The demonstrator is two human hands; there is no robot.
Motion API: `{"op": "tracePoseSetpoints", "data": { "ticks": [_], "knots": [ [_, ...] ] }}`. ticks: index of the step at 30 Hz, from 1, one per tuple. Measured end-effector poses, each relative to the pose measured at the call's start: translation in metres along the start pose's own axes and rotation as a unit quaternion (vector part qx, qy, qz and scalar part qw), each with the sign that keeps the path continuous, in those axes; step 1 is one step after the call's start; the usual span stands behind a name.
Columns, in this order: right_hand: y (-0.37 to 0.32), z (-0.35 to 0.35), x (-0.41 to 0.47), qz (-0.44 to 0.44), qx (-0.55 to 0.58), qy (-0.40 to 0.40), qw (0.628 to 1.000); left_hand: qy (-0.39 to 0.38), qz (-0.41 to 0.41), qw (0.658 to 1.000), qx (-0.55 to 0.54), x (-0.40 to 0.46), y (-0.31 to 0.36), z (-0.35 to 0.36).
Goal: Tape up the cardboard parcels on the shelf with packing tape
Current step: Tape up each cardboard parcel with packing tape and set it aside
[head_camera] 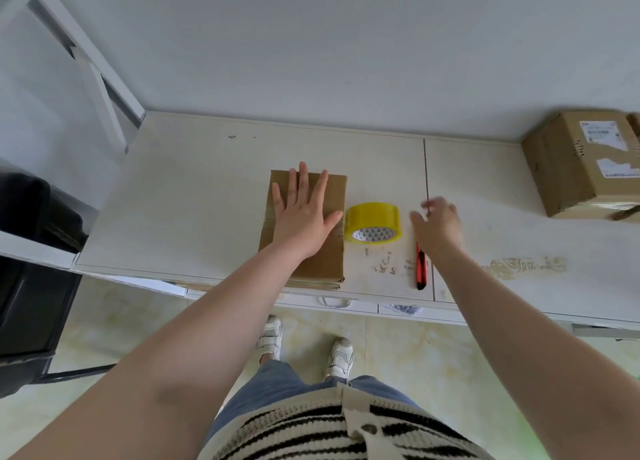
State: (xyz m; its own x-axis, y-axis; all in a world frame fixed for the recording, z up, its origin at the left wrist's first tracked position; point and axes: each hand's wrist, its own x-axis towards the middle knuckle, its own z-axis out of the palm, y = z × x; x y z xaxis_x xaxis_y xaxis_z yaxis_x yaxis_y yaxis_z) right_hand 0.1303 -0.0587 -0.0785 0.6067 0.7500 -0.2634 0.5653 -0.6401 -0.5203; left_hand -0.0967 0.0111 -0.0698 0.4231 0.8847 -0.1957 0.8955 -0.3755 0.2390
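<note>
A flat brown cardboard parcel (330,258) lies on the white shelf top (194,196), a strip of clear tape across its middle. My left hand (303,210) rests flat on the parcel with its fingers spread. A roll of yellow packing tape (372,221) lies just right of the parcel, touching its edge. My right hand (438,221) hovers to the right of the roll, blurred, fingers loosely bent and holding nothing. A red and black utility knife (420,267) lies on the shelf below that hand.
A larger cardboard box (575,168) with torn labels stands at the far right against the wall. A white metal frame (86,64) rises at the left. Black bins (31,272) sit left of the shelf. My feet stand on the pale floor below.
</note>
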Motion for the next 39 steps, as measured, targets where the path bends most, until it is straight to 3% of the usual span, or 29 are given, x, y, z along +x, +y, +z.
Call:
{"op": "tracePoseSetpoints", "data": {
  "ticks": [2,4,6,9,13,28,30,32,34,36,39],
  "knots": [
    [-0.036,-0.004,0.004,-0.148,0.024,-0.042,0.988,0.002,-0.001,1.000,0.000,0.000,-0.001,0.001],
    [-0.069,-0.004,0.006,-0.237,-0.019,-0.151,0.959,0.003,-0.004,1.000,-0.003,0.000,-0.001,0.000],
    [-0.087,0.002,0.009,-0.240,-0.082,-0.237,0.938,0.003,-0.007,1.000,-0.016,0.001,-0.001,-0.001],
    [-0.092,0.005,0.013,-0.210,-0.145,-0.303,0.918,0.006,-0.025,0.999,-0.035,0.001,-0.007,-0.003],
    [-0.091,-0.002,0.012,-0.177,-0.081,-0.346,0.918,-0.001,-0.013,1.000,-0.015,0.001,-0.013,-0.004],
    [-0.058,-0.014,-0.014,-0.068,0.095,-0.250,0.961,0.007,-0.011,1.000,0.024,-0.001,-0.011,-0.001],
    [-0.052,-0.024,-0.024,-0.034,0.171,-0.203,0.964,0.066,0.002,0.996,0.060,-0.005,-0.007,-0.004],
    [-0.051,-0.032,-0.035,-0.021,0.230,-0.164,0.959,0.152,0.060,0.986,-0.021,-0.013,0.006,-0.011],
    [-0.053,-0.034,-0.044,-0.025,0.265,-0.141,0.954,0.137,0.085,0.960,-0.228,-0.020,0.028,-0.020],
    [-0.056,-0.031,-0.051,-0.031,0.289,-0.118,0.950,0.058,0.029,0.921,-0.383,-0.026,0.049,-0.026],
    [-0.062,-0.027,-0.057,-0.036,0.318,-0.103,0.942,0.037,-0.077,0.871,-0.484,-0.025,0.062,-0.031]
  ]
}}
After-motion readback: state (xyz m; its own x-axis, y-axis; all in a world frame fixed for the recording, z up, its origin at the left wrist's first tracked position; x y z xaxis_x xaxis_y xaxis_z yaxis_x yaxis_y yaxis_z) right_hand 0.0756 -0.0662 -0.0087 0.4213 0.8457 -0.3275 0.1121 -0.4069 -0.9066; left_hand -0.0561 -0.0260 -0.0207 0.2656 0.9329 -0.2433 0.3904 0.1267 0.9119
